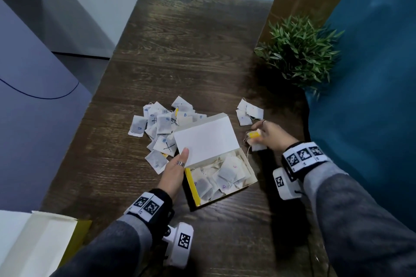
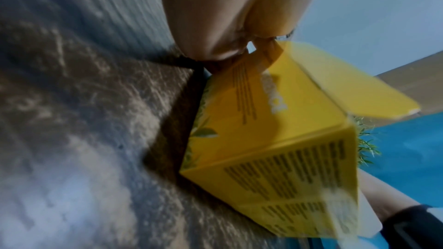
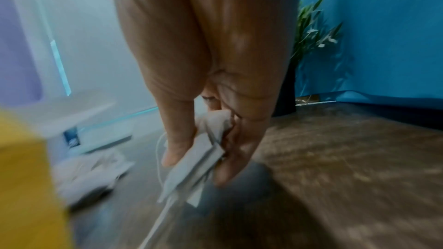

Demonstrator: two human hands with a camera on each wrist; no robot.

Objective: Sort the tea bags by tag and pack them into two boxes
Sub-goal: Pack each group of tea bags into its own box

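Yellow box (image 1: pixel 244 170) lying half-filled on the bench (image 1: pixel 202 51), the left hand (image 1: pixel 174 172) holding its lid (image 1: pixel 204 139) up while the right hand (image 1: pixel 269 134) is pinching several tea bags (image 3: pixel 191 166) beside it, needing next a drop inside.

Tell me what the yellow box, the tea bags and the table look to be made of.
Yellow box: thin printed cardboard, smooth outside, plain white inside its folded lid.
Tea bags: thin, slightly see-through filter paper with dark contents showing, on light strings.
Table: dark wood or wood-look laminate; grain lines show, with a soft sheen. Which one cannot be told.
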